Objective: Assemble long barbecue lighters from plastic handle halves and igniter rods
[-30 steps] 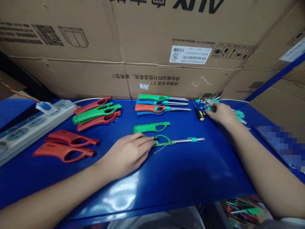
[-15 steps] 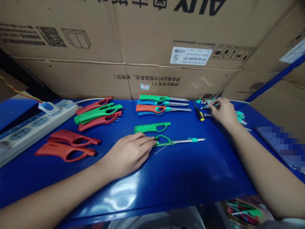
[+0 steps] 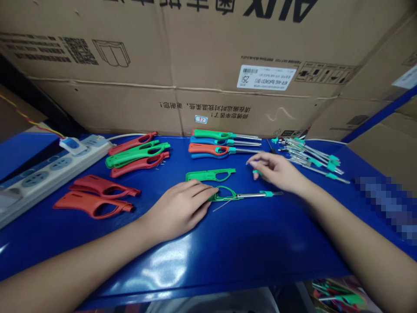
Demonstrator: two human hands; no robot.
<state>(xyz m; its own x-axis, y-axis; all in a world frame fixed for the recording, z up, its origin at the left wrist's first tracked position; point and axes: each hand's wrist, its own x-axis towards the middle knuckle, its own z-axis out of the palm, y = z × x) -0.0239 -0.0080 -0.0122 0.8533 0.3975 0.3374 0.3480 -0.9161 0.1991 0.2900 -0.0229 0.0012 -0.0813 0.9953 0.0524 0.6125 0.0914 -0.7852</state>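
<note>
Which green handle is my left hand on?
The green handle nearest you, with a metal tube running out its right end; the green half just behind it has no tube.

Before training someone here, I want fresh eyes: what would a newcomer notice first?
Probably the big carton with upside-down print, standing behind the blue table. Next, the left hand over the green lighter at centre, the right hand just behind its tube. Red shells lie at left beside the power strip.

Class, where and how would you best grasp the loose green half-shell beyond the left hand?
Probably pinch the green half-shell by its looped end, coming from the right: the left hand crowds its wide end, while the loop points away.
</note>
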